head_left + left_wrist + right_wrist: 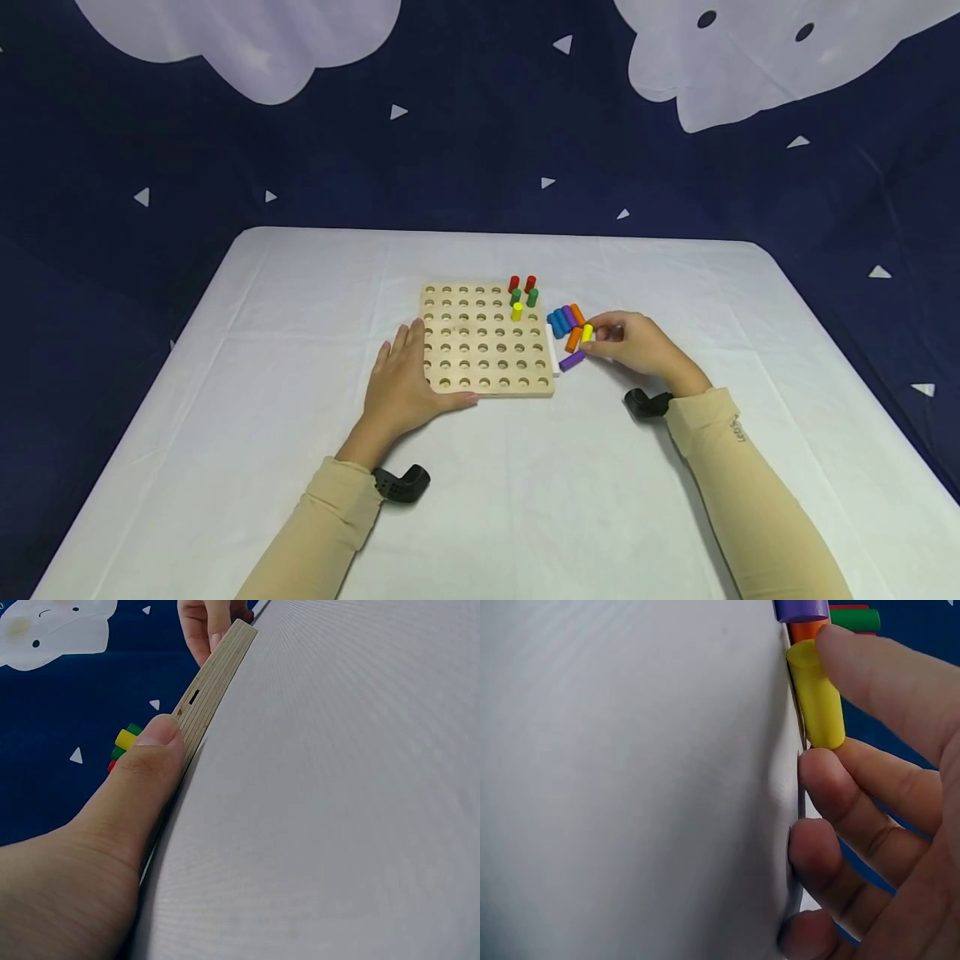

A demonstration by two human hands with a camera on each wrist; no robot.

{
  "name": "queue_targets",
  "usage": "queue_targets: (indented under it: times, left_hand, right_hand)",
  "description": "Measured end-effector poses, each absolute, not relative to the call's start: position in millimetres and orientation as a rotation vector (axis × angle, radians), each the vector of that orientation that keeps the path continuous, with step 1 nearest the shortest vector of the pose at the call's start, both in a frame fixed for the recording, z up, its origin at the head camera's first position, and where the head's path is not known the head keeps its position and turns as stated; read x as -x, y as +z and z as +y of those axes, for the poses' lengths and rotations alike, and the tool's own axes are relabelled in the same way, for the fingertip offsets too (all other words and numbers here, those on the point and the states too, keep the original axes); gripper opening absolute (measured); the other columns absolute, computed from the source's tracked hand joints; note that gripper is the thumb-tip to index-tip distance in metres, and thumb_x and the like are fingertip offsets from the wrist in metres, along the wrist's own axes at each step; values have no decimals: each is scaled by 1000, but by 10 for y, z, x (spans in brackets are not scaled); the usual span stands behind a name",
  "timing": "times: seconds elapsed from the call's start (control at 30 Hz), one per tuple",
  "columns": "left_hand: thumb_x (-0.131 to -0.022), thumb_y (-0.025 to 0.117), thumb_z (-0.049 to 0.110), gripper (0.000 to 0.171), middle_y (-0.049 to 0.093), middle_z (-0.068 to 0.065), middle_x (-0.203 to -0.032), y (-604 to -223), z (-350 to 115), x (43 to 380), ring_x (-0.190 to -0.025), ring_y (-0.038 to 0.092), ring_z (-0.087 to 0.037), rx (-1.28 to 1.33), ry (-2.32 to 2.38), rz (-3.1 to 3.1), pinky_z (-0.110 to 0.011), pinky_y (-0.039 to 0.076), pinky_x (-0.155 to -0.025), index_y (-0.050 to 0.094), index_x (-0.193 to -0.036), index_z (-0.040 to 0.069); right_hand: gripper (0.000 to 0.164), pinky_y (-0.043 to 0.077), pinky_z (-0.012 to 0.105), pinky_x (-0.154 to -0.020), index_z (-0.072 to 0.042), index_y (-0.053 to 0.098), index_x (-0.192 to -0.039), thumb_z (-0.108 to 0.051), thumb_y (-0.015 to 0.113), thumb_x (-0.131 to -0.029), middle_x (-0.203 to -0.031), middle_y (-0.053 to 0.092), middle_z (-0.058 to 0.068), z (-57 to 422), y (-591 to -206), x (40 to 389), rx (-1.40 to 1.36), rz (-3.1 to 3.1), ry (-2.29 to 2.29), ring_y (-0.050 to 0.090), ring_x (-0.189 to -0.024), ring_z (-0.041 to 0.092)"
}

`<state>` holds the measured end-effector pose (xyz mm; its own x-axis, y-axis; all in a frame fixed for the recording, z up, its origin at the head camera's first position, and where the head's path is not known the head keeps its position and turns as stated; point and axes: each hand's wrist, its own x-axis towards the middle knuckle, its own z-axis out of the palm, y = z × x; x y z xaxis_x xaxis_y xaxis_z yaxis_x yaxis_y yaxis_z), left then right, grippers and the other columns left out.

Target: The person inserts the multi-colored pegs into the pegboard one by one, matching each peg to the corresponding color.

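My left hand (397,387) rests against the near-left corner of a square wooden pegboard (472,340). Its thumb (154,742) lies along the front edge, with the straight fingers along the left side. To the right of the board, my right hand (637,342) pinches a yellow peg (817,697) between thumb and index finger. Around it lie two orange pegs, two purple pegs and several blue pegs (558,322). Two red pegs (531,284), two green pegs (532,297) and another yellow peg (517,312) stand in holes at the board's far right.
A narrow white strip (552,350) runs along the board's right edge, beside the loose pegs. White cloth covers the table (510,500). Behind its far edge hangs a dark blue curtain (465,158) with white clouds and triangles. Both wrists wear black devices (403,485).
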<state>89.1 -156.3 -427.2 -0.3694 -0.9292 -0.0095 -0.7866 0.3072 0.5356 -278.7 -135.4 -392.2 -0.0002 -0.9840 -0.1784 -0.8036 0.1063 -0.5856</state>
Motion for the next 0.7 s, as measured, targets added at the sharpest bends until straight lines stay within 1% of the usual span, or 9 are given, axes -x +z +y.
queue_targets:
  times: [0.13,0.3,0.47,0.7]
  left_hand:
    - [-56,71,86,146,11,-14,-166,-4275,-1563,-892,-156,7,-28,-1548,-667,-2276,-48,5,-125,5,-159,6]
    - [-57,72,85,146,11,-14,-166,-4272,-1559,-894,-156,6,-27,-1549,-669,-2275,-47,4,-125,5,-159,6]
    - [-57,72,85,146,11,-14,-166,-4267,-1558,-891,-156,7,-27,-1553,-677,-2272,-47,4,-125,5,-159,7]
    - [-56,72,85,146,11,-14,-166,-4258,-1559,-884,-156,7,-28,-1557,-674,-2270,-47,4,-125,5,-159,7]
  right_hand:
    - [44,42,31,-74,-11,63,-120,-32,79,-84,-100,63,7,-1350,-3931,2793,1715,1848,-493,52,-84,22]
    - [47,45,29,-71,-12,55,-122,-22,80,-84,-104,64,10,-1357,-3928,2798,1711,1815,-569,55,-79,21]
    - [45,45,26,-66,-13,57,-120,-22,81,-83,-102,66,10,-1391,-3915,2776,1745,1807,-656,55,-73,20]
    - [40,46,26,-66,-12,57,-118,-17,79,-85,-105,64,10,-1551,-3861,2619,1753,1718,-712,56,-80,23]
